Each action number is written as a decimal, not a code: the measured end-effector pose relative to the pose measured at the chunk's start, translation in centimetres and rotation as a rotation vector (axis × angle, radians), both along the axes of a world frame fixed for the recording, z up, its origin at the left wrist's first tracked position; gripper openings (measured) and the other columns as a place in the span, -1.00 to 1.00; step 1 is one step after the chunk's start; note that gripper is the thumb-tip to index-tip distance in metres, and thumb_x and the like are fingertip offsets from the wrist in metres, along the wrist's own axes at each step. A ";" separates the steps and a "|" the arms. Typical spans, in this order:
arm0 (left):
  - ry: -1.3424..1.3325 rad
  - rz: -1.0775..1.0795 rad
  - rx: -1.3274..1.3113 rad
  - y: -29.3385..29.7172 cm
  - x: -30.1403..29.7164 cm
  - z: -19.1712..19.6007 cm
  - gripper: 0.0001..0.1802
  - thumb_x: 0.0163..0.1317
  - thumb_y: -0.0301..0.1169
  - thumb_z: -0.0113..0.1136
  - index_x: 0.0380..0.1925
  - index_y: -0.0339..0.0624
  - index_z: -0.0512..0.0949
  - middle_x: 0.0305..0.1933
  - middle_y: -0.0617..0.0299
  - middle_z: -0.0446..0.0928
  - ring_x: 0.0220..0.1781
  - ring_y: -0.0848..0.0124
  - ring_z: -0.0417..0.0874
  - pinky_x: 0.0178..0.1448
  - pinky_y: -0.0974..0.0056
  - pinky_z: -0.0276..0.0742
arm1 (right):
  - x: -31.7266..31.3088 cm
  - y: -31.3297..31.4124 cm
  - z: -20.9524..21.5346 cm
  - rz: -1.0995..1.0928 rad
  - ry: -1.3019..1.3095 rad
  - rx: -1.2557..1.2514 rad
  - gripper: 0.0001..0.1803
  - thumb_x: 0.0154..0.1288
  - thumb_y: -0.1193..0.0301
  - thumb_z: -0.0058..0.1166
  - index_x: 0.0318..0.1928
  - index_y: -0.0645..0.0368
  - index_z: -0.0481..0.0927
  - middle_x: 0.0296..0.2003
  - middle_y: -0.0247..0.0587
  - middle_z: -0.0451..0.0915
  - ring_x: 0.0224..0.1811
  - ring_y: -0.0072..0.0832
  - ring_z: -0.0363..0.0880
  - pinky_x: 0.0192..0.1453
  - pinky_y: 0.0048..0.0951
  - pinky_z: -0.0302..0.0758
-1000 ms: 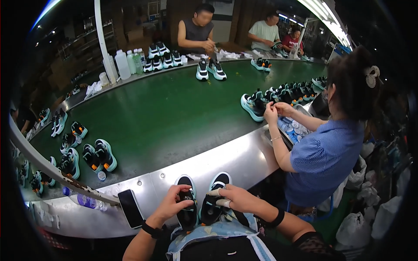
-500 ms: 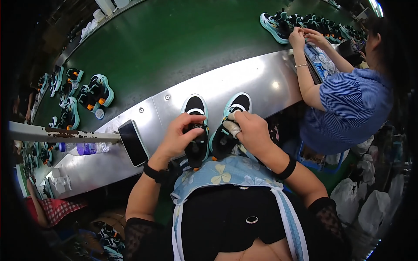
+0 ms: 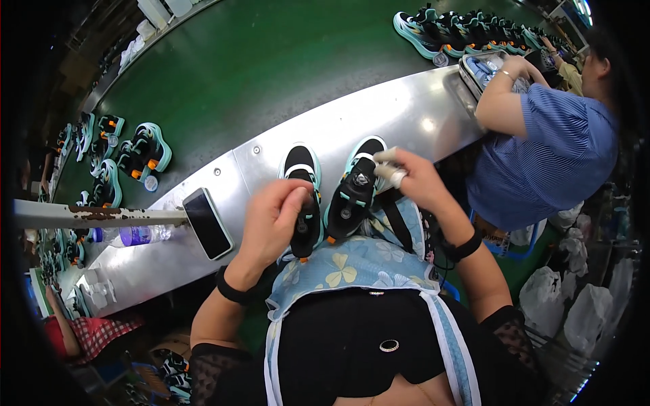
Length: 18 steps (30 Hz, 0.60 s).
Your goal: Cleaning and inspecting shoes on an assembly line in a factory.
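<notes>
At the near edge of the steel tabletop [image 3: 406, 128], the left hand [image 3: 271, 220] had its fingers clamped on the left shoe [image 3: 302, 196], while the right hand [image 3: 413, 179] pinched the right shoe [image 3: 355, 189]. Inspection seemed underway; next, both shoes wanted releasing onto the green belt [image 3: 271, 68]. Against half a second before, the grip matched and the view had barely shifted.

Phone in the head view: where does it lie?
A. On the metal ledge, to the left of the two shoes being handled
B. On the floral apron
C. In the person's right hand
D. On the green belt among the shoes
A. The dark phone lies flat on the metal ledge, left of the left hand and the two shoes, with no hand touching it.
</notes>
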<state>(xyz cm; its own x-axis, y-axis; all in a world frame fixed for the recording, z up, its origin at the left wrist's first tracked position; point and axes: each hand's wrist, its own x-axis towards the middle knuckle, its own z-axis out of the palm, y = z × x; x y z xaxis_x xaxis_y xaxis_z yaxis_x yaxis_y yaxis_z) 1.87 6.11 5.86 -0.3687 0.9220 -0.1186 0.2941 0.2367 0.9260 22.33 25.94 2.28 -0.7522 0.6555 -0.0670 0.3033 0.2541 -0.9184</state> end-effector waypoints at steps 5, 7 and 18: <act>-0.806 -0.092 -0.319 2.7 4.7 -0.8 -0.66 0.47 -0.38 -0.14 0.04 -0.43 0.45 -0.03 0.05 0.55 -0.08 0.32 0.67 -0.32 0.40 0.54 | -0.1 0.5 0.7 0.140 0.038 -0.104 -0.68 0.31 0.45 0.17 0.07 0.19 0.58 -0.18 -0.32 0.59 -0.30 -0.68 0.45 -0.19 -0.60 0.43; -1.061 0.003 -0.287 3.7 5.4 -2.6 -0.69 0.47 -0.37 -0.13 -0.01 -0.40 0.45 -0.04 0.05 0.54 -0.04 0.27 0.66 -0.28 0.35 0.57 | -1.2 -1.0 1.7 0.250 -0.008 0.033 -0.60 0.19 0.39 0.27 0.07 0.07 0.61 -0.29 -0.35 0.45 -0.37 -0.60 0.37 -0.21 -0.54 0.38; -1.116 0.153 -0.249 4.8 7.1 -4.1 -0.73 0.47 -0.40 -0.15 -0.04 -0.38 0.44 -0.01 0.08 0.51 0.02 0.29 0.62 -0.14 0.34 0.60 | -2.0 -1.4 -0.5 0.169 0.020 0.269 -0.68 0.11 0.41 0.28 -0.06 0.04 0.65 -0.39 -0.26 0.41 -0.43 -0.48 0.38 -0.30 -0.47 0.37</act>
